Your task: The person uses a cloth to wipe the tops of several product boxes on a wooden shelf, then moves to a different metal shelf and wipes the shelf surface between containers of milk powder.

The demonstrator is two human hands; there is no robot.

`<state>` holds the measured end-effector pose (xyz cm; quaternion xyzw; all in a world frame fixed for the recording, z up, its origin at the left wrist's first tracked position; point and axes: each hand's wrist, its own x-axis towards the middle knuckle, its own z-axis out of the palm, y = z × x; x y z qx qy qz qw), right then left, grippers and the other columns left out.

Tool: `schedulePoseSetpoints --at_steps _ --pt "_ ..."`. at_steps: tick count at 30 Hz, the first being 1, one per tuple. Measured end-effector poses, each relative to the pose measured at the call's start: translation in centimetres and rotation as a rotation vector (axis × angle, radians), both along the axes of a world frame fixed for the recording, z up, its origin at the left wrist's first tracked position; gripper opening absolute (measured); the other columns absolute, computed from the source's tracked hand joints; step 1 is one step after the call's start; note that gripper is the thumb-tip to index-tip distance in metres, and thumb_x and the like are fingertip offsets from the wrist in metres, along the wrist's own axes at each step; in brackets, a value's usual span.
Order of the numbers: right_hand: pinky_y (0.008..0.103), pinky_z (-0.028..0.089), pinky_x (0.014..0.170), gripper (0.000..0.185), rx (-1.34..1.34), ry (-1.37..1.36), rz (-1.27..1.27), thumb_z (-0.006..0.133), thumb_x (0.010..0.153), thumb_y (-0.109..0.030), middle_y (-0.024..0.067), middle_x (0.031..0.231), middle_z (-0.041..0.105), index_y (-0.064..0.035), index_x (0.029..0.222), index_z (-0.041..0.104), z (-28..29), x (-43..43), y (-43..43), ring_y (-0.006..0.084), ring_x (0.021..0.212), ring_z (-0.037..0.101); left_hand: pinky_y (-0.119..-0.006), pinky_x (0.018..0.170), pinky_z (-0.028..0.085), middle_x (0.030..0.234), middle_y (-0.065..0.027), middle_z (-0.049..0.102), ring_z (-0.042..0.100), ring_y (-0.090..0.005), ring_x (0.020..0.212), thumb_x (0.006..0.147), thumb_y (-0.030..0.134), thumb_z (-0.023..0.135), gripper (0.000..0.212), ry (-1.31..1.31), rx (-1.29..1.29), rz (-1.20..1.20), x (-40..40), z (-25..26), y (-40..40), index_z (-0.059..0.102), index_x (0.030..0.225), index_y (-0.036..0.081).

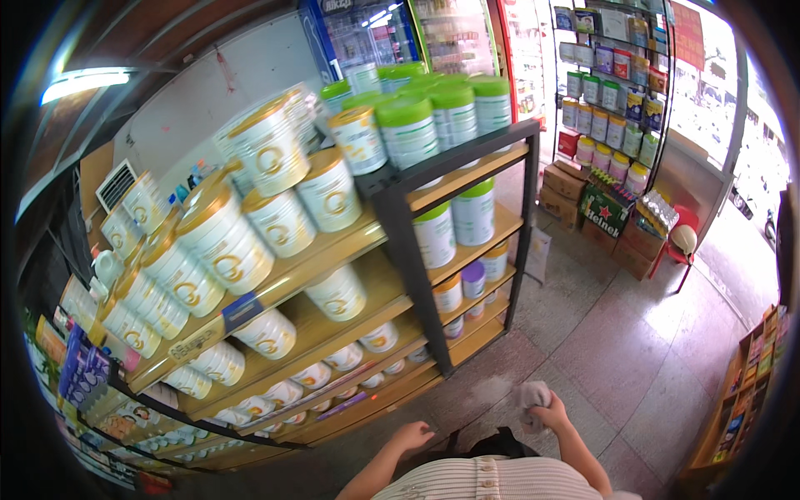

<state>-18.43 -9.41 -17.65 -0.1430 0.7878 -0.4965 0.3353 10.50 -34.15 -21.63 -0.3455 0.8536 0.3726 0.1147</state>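
Note:
My right hand grips a crumpled greyish-white cloth, held out over the tiled floor in front of my body. My left hand hangs low near the shelf's base, its fingers loosely bent and nothing visible in them. Ahead and to the left stands a wooden shelf unit with a dark frame. White cans with gold lids line its top and lower boards. Cans with green lids crowd the top of its end section. Neither hand touches the shelf.
Glass-door coolers stand behind the unit. A rack of cans is at the back right, with cardboard boxes, a green beer carton and a red stool below. A low wooden display rack borders the right side.

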Motion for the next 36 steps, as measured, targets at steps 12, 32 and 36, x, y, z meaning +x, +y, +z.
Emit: schedulePoseSetpoints --at_steps 12,32,36 --pt "0.0322 0.051 0.07 0.045 -0.402 -0.115 -0.619 0.054 0.059 -0.001 0.0099 0.092 0.062 0.0002 0.104 0.054 -4.4 -12.7 13.5 0.0211 0.08 0.062 -0.033 0.051 0.037 0.059 -0.0101 0.049 0.047 -0.0227 0.053 0.083 0.02 0.061 0.026 1.236 0.107 -0.65 -37.7 36.1 7.3 0.052 0.068 0.002" --pt "0.0341 0.05 0.062 0.042 0.07 -0.263 -1.342 0.072 0.062 -0.009 0.0083 0.082 0.062 -0.0057 0.1 0.055 -8.8 -37.9 21.3 0.0203 0.074 0.06 -0.036 0.094 0.03 0.119 -0.0153 0.044 0.04 -0.0237 0.113 0.085 0.038 0.037 0.049 1.267 2.279 -1.345 -72.8 46.3 10.8 0.054 0.109 -0.001" --pt "0.0344 0.05 0.06 0.042 0.101 -0.33 -1.379 0.074 0.062 -0.011 0.0082 0.081 0.062 -0.0067 0.099 0.055 -9.9 -43.6 22.0 0.02 0.071 0.06 -0.038 0.094 0.029 0.12 -0.0168 0.043 0.038 -0.0238 0.116 0.081 0.039 0.041 0.051 0.868 2.378 -1.347 -79.5 46.8 8.3 0.054 0.109 0.0"
